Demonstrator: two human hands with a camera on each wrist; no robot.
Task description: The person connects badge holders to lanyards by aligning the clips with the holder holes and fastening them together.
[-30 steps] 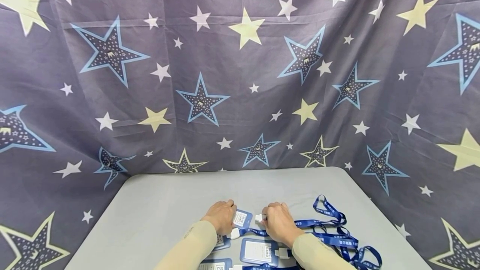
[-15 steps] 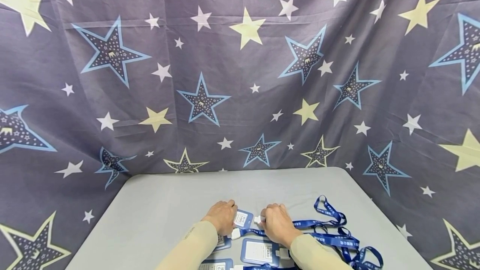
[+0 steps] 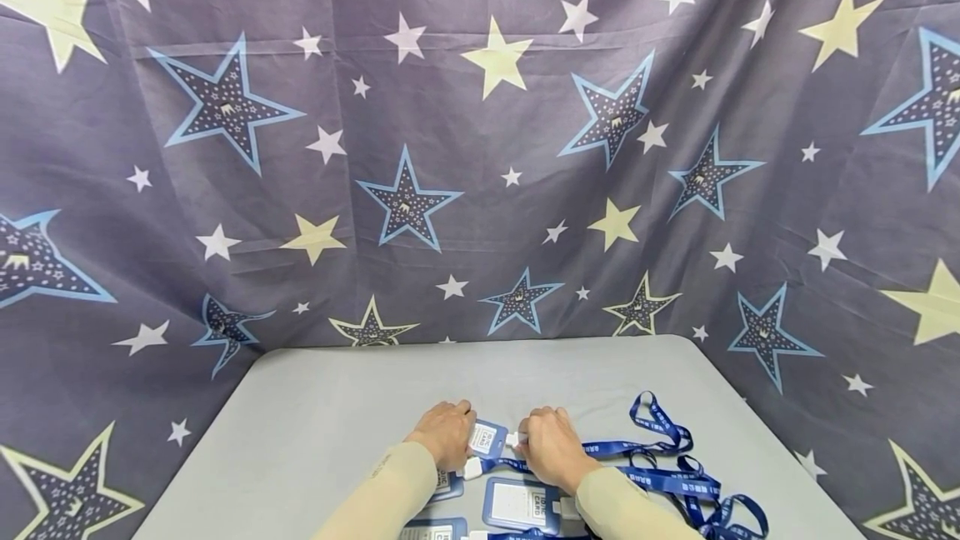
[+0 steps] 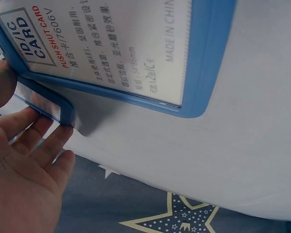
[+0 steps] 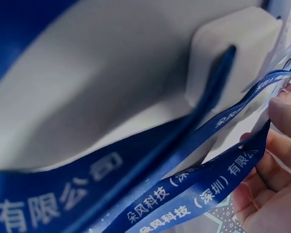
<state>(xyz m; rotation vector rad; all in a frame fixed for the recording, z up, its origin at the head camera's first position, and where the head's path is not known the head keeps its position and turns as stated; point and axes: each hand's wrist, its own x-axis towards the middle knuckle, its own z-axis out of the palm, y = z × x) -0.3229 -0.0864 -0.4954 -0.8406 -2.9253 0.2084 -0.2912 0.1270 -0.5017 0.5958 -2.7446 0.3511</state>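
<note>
My left hand (image 3: 446, 433) pinches the far blue-framed badge holder (image 3: 489, 440) by its left side. In the left wrist view, my thumb and fingertips are at the edge of that holder, which is tilted off the table. My right hand (image 3: 551, 444) pinches the end of a blue lanyard (image 3: 607, 447). A white clip (image 3: 513, 439) sticks out from its fingertips, right at the slotted end of the holder. In the right wrist view the blue strap (image 5: 199, 201), with white lettering, runs from the fingers; that clip's tip is hidden there.
Several more badge holders, one with its card (image 3: 517, 505) facing up, lie nearer on the grey table (image 3: 360, 407). Their white clips join blue lanyards heaped (image 3: 686, 482) at the right. A star-patterned curtain (image 3: 450, 148) stands behind the table.
My right hand has moved slightly left, bringing the white clip from a small gap away up to the badge holder's slotted end. My left hand stays almost in place.
</note>
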